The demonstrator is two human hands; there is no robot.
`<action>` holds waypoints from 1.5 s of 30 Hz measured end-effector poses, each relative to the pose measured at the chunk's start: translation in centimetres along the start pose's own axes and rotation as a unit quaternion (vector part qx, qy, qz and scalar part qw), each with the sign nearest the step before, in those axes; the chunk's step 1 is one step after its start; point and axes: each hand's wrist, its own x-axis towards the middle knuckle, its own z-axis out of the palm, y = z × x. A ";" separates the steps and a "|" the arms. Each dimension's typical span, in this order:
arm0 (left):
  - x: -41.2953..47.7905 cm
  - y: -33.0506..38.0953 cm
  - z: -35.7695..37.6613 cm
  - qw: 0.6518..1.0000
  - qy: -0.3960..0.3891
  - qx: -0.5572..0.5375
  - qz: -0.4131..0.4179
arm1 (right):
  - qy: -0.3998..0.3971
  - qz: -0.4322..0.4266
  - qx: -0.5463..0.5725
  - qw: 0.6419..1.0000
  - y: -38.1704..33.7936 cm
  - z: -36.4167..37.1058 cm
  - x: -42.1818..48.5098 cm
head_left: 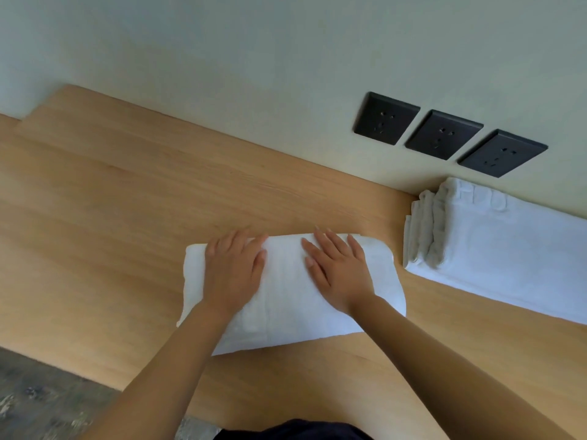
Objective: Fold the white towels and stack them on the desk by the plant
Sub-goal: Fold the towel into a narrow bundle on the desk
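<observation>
A folded white towel (286, 293) lies flat near the middle of a light wooden counter (111, 201), seen from above by the person working on it. Both bare hands press palm-down on top of it: the left hand (233, 271) on its left half, the right hand (338, 274) on its right half, each with fingers (320, 246) straight, slightly spread and gripping nothing. To the right, close to the towel but not touching it, sits a stack of folded white towels (495, 249) pushed against a pale wall (286, 58), its layered edges facing the hands. Three black wall sockets (444, 133) sit in a row on the wall just above that stack. A dark mottled floor (47, 401) shows past the counter's near left edge.
</observation>
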 end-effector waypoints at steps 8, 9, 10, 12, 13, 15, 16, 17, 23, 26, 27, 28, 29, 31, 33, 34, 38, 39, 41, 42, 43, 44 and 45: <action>-3.1 3.9 2.7 0.994 -0.070 0.077 0.023 | 0.009 -0.017 -0.021 1.000 0.0 0.5 -0.1; -2.9 3.9 2.7 0.995 -0.065 0.074 0.017 | 0.027 0.005 -0.010 1.000 0.1 0.5 -0.1; -2.9 3.9 2.8 0.995 -0.061 0.071 0.016 | 0.051 0.052 0.005 0.997 0.3 0.3 -0.2; -2.8 3.9 2.9 0.996 -0.061 0.063 0.015 | 0.092 0.197 0.039 0.975 1.3 -0.3 -0.3; -2.9 3.9 2.9 0.996 -0.063 0.061 0.016 | 0.089 0.272 0.058 0.956 1.7 -0.9 -0.1; -2.8 3.8 2.9 0.996 -0.061 0.058 0.017 | 0.047 0.371 0.087 0.923 2.8 -2.1 0.5; -2.8 3.8 3.0 0.996 -0.059 0.057 0.017 | 0.017 0.399 0.100 0.911 3.8 -2.5 0.9; -2.8 3.7 3.0 0.997 -0.057 0.057 0.018 | -0.019 0.420 0.120 0.899 4.7 -2.8 1.3; -2.5 3.6 3.1 0.997 -0.058 0.052 0.025 | -0.091 0.359 0.195 0.908 6.4 -3.9 2.4; -2.3 3.6 3.1 0.997 -0.058 0.047 0.021 | -0.015 0.310 0.222 0.924 5.9 -3.4 2.8; -2.2 3.5 3.2 0.997 -0.058 0.044 0.017 | 0.029 0.296 0.237 0.925 5.6 -3.1 2.7; -2.2 3.5 3.2 0.997 -0.059 0.042 0.013 | 0.072 0.284 0.251 0.923 5.2 -2.6 2.4; -2.1 3.5 3.3 0.997 -0.061 0.040 0.010 | 0.106 0.277 0.262 0.919 4.9 -2.1 2.2; -2.1 3.5 3.3 0.997 -0.065 0.037 0.011 | 0.138 0.272 0.276 0.911 4.7 -1.2 1.7; -2.1 3.6 3.4 0.997 -0.066 0.036 0.012 | 0.142 0.268 0.275 0.912 5.0 -0.7 1.6; -2.0 3.5 3.4 0.997 -0.067 0.035 0.011 | 0.137 0.268 0.268 0.915 5.2 -0.5 1.9; -1.8 3.5 3.5 0.997 -0.077 0.030 0.007 | 0.095 0.303 0.190 0.929 5.7 0.1 3.4; -1.7 3.5 3.6 0.997 -0.079 0.028 0.006 | 0.083 0.324 0.160 0.929 5.9 0.4 3.8; -1.5 3.4 3.7 0.996 -0.083 0.021 0.009 | 0.066 0.374 0.125 0.917 6.3 0.6 4.4; -1.4 3.3 3.7 0.996 -0.083 0.018 0.012 | 0.063 0.390 0.125 0.910 6.5 0.7 4.6; -1.3 3.2 3.7 0.996 -0.081 0.016 0.016 | 0.069 0.395 0.121 0.908 6.5 0.9 4.8; -1.2 3.1 3.8 0.997 -0.078 0.014 0.018 | 0.088 0.385 0.107 0.913 6.5 0.9 4.7; -1.2 3.1 3.9 0.997 -0.075 0.011 0.019 | 0.122 0.357 0.085 0.922 6.3 0.8 4.5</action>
